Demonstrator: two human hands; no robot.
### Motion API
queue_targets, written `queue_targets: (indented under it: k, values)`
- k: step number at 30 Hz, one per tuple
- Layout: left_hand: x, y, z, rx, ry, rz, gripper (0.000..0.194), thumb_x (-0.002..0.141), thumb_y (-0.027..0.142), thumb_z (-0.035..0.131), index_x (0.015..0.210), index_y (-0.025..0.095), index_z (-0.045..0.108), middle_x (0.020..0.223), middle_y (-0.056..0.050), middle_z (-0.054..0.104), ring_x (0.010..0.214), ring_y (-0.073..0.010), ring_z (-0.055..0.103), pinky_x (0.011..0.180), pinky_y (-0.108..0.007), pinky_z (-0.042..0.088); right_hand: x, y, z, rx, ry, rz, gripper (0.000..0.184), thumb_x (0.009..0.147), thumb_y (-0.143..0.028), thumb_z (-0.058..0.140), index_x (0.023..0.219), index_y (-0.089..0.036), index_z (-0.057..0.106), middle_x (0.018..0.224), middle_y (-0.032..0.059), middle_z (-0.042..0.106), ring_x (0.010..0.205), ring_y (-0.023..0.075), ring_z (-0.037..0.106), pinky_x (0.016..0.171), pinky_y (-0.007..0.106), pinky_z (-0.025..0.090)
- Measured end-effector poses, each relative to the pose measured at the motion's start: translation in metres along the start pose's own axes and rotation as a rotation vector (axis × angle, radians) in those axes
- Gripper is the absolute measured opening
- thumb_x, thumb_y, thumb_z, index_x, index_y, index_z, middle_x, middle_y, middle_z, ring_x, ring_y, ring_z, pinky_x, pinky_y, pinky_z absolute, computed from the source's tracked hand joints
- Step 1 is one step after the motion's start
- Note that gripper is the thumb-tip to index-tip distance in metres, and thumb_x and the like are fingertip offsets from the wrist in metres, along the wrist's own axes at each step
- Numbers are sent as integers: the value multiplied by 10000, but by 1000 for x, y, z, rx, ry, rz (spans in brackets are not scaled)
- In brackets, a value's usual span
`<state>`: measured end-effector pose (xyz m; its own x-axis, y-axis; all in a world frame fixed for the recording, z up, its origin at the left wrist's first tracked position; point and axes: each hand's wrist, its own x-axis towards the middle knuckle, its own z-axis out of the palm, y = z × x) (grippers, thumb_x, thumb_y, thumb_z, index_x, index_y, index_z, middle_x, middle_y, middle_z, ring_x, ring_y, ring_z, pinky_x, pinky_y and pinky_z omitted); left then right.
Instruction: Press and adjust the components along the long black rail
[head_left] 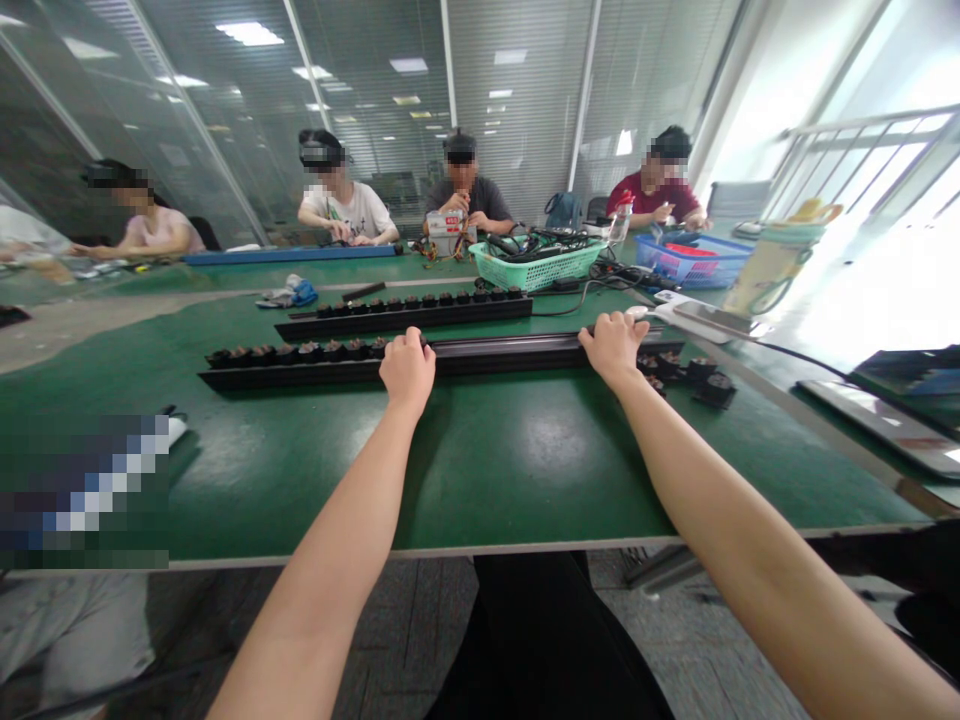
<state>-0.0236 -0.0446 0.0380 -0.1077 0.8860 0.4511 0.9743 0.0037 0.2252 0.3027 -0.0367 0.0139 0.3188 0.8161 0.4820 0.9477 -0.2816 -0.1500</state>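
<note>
A long black channel lies crosswise on the green table in front of me, its left part filled with a row of round black modules. Near its middle, at the end of that row, my left hand is closed with fingers curled over the channel. Toward the right end my right hand is closed over it too, knuckles up. My fingers hide what lies under them. Between the hands the channel shows a bare, shiny inside. Several loose black modules lie beside my right wrist.
Behind it lies a second black channel with modules. Farther back stand a green basket of cables, a blue basket and a tumbler. A phone-like slab lies right. Several people sit across the green table.
</note>
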Motion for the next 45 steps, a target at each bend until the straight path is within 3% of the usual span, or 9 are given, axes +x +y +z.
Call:
queue_targets:
  k: [45]
  values:
    - [0, 1, -1, -2, -11, -12, 387, 1011, 290, 435, 1372, 227, 560, 1283, -150, 655, 1248, -294, 584, 960, -394, 540, 1, 3, 2, -14, 10, 18, 387, 995, -343, 413, 1087, -75, 676, 1127, 224, 616, 1134, 361, 452, 968, 507, 292]
